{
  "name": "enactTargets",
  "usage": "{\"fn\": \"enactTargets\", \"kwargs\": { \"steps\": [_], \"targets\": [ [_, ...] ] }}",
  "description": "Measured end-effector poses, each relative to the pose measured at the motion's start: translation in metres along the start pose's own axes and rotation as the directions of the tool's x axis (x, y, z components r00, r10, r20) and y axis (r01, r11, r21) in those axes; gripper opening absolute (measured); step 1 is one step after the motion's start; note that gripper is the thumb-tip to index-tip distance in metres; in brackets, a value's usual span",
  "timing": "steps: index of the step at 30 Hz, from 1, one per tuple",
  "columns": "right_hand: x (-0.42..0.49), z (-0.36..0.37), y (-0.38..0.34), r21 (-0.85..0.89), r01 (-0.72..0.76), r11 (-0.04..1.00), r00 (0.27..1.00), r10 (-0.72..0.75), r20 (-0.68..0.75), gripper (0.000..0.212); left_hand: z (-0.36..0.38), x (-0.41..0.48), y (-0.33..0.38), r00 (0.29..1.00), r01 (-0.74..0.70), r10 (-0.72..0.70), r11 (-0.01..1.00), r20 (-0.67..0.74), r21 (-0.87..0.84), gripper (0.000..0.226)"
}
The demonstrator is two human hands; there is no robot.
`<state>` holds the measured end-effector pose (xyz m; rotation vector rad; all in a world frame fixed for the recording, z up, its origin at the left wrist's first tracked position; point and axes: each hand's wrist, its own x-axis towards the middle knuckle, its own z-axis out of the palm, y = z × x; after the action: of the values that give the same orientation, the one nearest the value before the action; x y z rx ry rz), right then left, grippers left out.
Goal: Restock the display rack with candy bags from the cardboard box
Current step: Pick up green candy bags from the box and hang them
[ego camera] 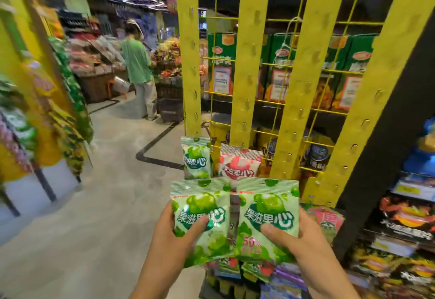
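Note:
My left hand (175,230) grips a green candy bag (202,207), thumb across its front. Beside it, my right hand (299,235) holds a second green candy bag (268,214) the same way. Both bags are upright in front of the yellow display rack (249,68), below its hooked strips. Low on the rack hang a small green bag (196,158) and a pink-red bag (239,165). More candy bags (256,271) lie beneath my hands; the cardboard box itself is hidden.
Most hooks on the yellow strips (299,87) are bare. A dark shelf upright (381,148) and stocked shelves (407,223) stand at the right. At the left is another snack rack (35,119). A person in a green shirt (136,63) stands down the aisle by a basket (169,110).

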<state>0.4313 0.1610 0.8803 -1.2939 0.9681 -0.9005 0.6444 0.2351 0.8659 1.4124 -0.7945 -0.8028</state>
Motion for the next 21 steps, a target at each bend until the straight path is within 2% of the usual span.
{"fn": "enactTargets", "kwargs": {
  "steps": [5, 13, 18, 21],
  "targets": [
    [0.038, 0.011, -0.010, -0.014, 0.044, 0.999, 0.999, -0.044, -0.031, 0.064, -0.006, 0.047, 0.009, 0.998, -0.063, 0.064, 0.997, -0.014, 0.044, 0.030],
    [0.095, 0.023, -0.031, 0.018, 0.100, 0.995, 0.994, -0.101, 0.034, 0.063, -0.004, 0.112, 0.028, 0.992, -0.123, 0.121, 0.987, 0.026, 0.105, 0.030],
    [0.117, 0.031, -0.036, 0.059, 0.099, 0.993, 0.993, -0.102, 0.062, 0.074, -0.006, 0.137, 0.034, 0.992, -0.127, 0.125, 0.991, 0.029, 0.049, 0.026],
    [0.126, 0.045, -0.046, 0.097, 0.076, 0.992, 0.994, -0.084, 0.073, 0.073, -0.013, 0.152, 0.041, 0.993, -0.119, 0.118, 0.992, 0.030, 0.030, 0.024]
  ]
}}
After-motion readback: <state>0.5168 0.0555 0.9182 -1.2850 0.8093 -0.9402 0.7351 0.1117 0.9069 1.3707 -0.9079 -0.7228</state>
